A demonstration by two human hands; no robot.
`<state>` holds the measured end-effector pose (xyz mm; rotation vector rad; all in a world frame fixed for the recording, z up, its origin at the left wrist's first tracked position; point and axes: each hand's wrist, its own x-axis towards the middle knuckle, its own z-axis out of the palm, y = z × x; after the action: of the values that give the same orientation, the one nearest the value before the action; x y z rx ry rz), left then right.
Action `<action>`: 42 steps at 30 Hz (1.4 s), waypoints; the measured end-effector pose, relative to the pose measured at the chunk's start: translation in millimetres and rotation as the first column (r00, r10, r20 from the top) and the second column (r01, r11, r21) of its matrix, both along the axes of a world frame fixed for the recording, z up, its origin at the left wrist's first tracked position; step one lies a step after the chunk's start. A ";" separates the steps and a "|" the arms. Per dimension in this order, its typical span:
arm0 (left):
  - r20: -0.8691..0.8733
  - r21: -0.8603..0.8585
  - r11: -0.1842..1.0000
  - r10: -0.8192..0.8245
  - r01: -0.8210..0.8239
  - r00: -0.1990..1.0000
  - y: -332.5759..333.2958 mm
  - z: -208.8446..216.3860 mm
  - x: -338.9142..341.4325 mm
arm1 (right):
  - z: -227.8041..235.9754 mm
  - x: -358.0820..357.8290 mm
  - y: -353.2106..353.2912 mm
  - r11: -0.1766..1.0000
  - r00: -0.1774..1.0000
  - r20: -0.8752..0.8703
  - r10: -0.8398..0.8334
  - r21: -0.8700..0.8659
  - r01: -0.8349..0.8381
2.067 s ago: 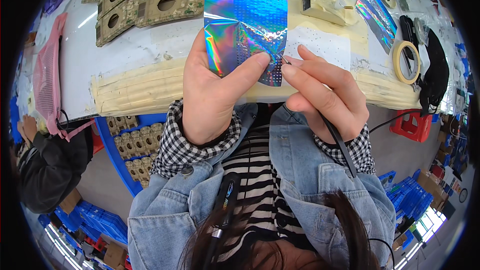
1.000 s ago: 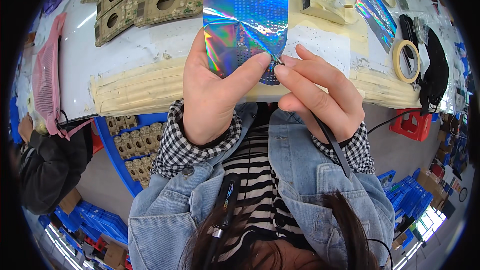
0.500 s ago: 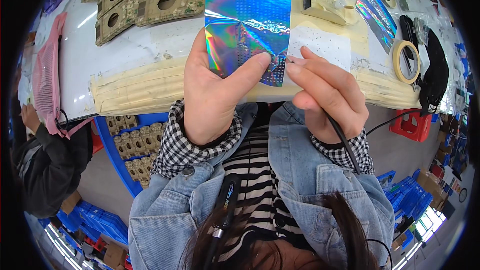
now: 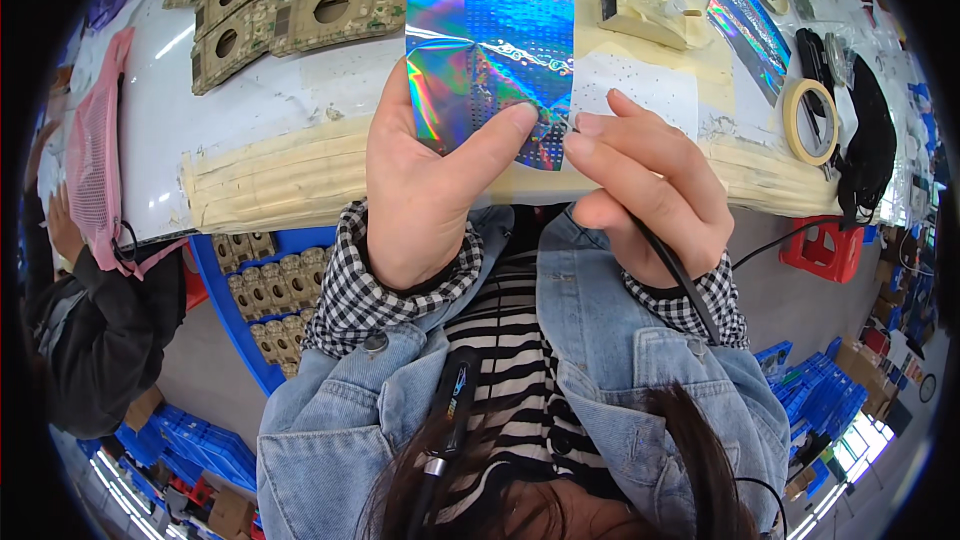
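Observation:
My left hand (image 4: 425, 175) grips a shiny blue holographic sheet (image 4: 490, 30), thumb pressed on its lower part and the fingers hidden behind. Rows of small marks run down the right side of the sheet, and creases cross its middle. In my right hand (image 4: 660, 175) is a pair of slim black tweezers (image 4: 680, 275), held between thumb and fingers. Their thin tip reaches the sheet's lower right edge, close beside my left thumb. Whether the tip holds anything is too small to tell.
Several camouflage-patterned parts with round holes (image 4: 235, 40) lie at the left; more fill a blue tray (image 4: 215, 285) below. A cream block-shaped holder (image 4: 640, 15), a dotted white paper (image 4: 640, 85), another holographic strip (image 4: 750, 35) and a tape roll (image 4: 810, 120) are rightward. A co-worker's dark sleeve (image 4: 110, 330) shows left.
The holographic sheet has shifted slightly left and down. My right hand and the tweezers have moved a little left with it, the tip staying at the sheet's edge.

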<state>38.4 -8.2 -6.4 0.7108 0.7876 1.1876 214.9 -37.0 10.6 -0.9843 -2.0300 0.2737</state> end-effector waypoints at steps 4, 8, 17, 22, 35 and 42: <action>-0.003 0.001 1.000 -0.031 0.031 1.000 0.8 -2.6 -4.0 | -1.8 -0.6 5.2 0.997 0.997 0.081 0.004 0.076 -0.010; 0.014 -0.006 1.000 -0.016 0.016 1.000 0.2 -1.3 -2.7 | -1.4 -0.6 6.3 0.997 0.996 0.091 0.000 0.082 -0.007; 0.023 0.014 0.999 -0.034 0.034 0.999 0.6 -3.2 -3.5 | -5.4 -0.9 7.8 0.995 0.995 0.100 0.000 0.102 -0.010; 0.022 0.012 1.000 -0.029 0.028 0.999 -0.1 -2.5 -3.2 | -4.4 -1.3 7.1 0.995 0.995 0.101 -0.015 0.100 0.005; 0.015 0.010 1.000 -0.021 0.021 1.000 -0.4 -3.4 -3.1 | -6.0 -1.6 6.3 0.994 0.995 0.099 -0.010 0.111 -0.001; 0.001 0.015 0.999 -0.034 0.034 0.999 0.1 -5.1 -4.2 | -5.7 -1.7 6.6 0.994 0.995 0.100 -0.010 0.109 -0.001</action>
<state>34.2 -8.0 -11.5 0.7330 0.7633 1.1639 213.2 -30.5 4.9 -0.9517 -2.1095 0.1115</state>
